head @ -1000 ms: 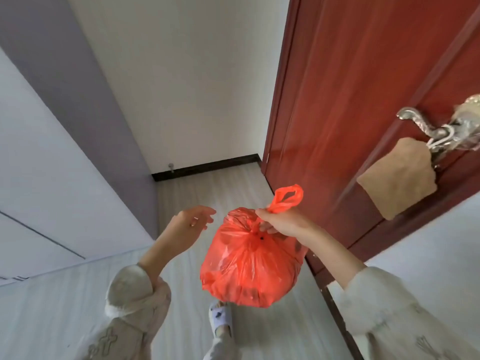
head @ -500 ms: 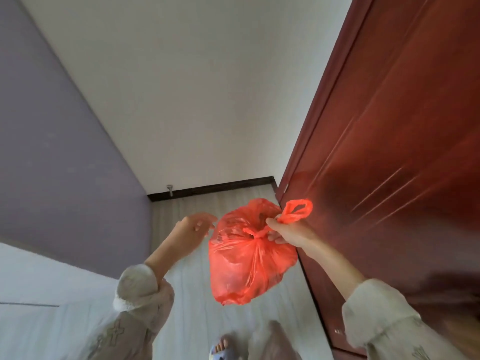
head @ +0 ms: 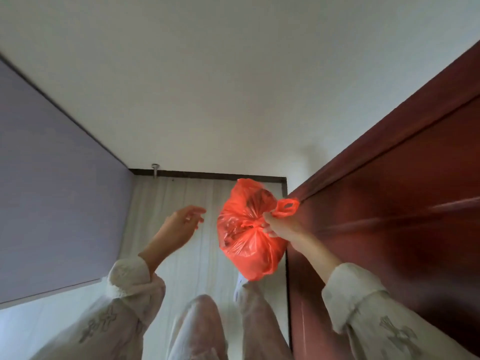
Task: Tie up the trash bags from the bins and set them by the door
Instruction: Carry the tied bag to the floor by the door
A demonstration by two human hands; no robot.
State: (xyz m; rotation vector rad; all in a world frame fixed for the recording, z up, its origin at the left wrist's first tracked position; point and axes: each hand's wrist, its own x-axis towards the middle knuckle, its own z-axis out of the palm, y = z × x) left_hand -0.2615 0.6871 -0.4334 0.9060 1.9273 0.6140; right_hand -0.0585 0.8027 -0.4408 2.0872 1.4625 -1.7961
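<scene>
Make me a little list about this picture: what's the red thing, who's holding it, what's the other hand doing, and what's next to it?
thing: red trash bag, top tied in a knot
held by: right hand, gripping the bag at its knot, a handle loop sticking out past the fingers
where it is: hanging in the air above the pale wood floor
other hand: left hand, open, holding nothing, apart from the bag
beside it: dark red door on the right

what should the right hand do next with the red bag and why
Probably lower the red bag to the floor beside the door. It looks tied already, the right hand grips its knotted neck in mid-air next to the door, and the left hand is open and free.
</scene>
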